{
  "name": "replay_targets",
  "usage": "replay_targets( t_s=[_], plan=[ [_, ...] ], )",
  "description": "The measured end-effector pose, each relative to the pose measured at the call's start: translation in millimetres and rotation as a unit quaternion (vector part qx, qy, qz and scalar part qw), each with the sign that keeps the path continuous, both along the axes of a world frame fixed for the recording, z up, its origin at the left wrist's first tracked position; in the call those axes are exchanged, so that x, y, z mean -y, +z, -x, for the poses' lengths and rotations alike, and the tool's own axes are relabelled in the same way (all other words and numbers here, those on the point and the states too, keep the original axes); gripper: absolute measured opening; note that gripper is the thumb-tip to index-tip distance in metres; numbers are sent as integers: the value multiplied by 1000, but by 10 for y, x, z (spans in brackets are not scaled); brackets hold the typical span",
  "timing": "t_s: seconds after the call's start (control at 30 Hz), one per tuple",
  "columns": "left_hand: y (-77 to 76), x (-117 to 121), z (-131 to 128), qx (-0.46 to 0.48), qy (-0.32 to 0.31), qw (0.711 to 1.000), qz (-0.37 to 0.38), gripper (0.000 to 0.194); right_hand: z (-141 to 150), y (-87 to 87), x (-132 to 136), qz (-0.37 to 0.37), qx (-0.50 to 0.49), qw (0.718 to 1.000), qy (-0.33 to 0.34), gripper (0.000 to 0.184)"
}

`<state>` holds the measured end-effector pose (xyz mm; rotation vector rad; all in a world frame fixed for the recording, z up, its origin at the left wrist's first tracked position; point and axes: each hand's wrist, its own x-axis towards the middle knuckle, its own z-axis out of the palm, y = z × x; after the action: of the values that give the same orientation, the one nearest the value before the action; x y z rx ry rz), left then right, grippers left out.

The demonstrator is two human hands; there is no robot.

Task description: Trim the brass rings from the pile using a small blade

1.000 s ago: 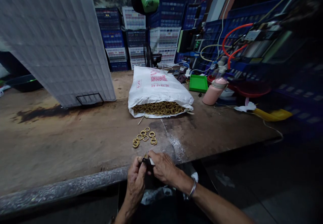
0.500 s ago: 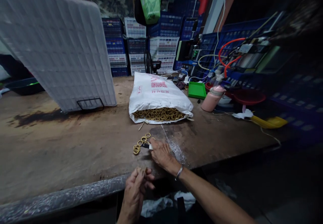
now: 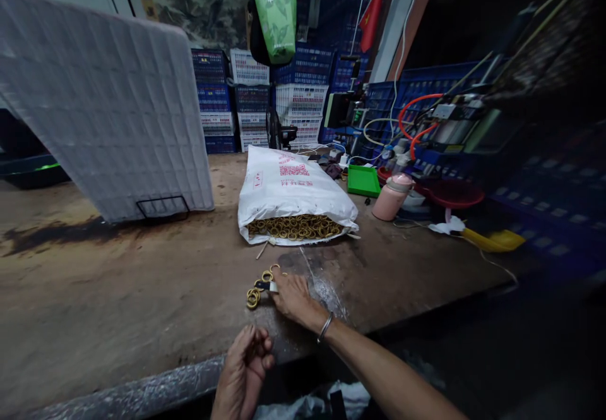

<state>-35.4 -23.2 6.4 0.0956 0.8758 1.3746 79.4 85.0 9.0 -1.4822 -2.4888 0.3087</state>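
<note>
My right hand (image 3: 297,299) rests palm down on the table, closed on a small knife-like tool (image 3: 266,286) with a black end and a white part. The tool's black end lies over a small group of brass-coloured rings (image 3: 253,299); some rings touch or overlap. My left hand (image 3: 243,366) is near the table's front edge, its fingers curled in. Whatever is between those fingers, if anything, is hidden. Behind the loose rings lies a white woven sack (image 3: 296,196) with red print, its mouth facing me and full of similar rings (image 3: 296,226).
A large pale ribbed panel (image 3: 118,117) stands on the left in a black wire stand (image 3: 163,206). On the right are a green tray (image 3: 363,180), a pink bottle (image 3: 392,199) and a yellow scoop-like piece (image 3: 497,239). Stacked crates (image 3: 303,101) line the back.
The view has tilted up slightly. My left fingers, earlier pinched together around a small brownish piece, are now curled inward. My right hand has shifted slightly over the loose rings.
</note>
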Motion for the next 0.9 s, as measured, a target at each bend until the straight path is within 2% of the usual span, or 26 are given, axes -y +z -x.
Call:
replay_targets(
  t_s=[0.1, 0.23, 0.4, 0.57, 0.7, 0.9],
  plan=[
    [28, -40, -22, -57, 1, 998, -19, 23, -38, -2, 47, 25, -33, 999, 20, 27],
    [22, -79, -73, -121, -1, 992, -28, 38, -76, 45, 192, 80, -132, 986, 60, 17],
    [9, -76, -116, -149, -22, 988, -35, 29, -122, 129, 355, 136, -249, 956, 80, 4],
    [73, -46, -132, -129, -29, 991, -16, 30, -170, 203, 403, 156, -302, 935, 104, 15],
    [91, -25, -144, -117, -55, 991, -33, 28, -204, 227, 432, 189, -313, 925, 102, 21],
    [72, 4, -171, -183, -50, 981, -31, 30, -202, 150, 451, 243, -347, 904, 57, 20]
  ],
)
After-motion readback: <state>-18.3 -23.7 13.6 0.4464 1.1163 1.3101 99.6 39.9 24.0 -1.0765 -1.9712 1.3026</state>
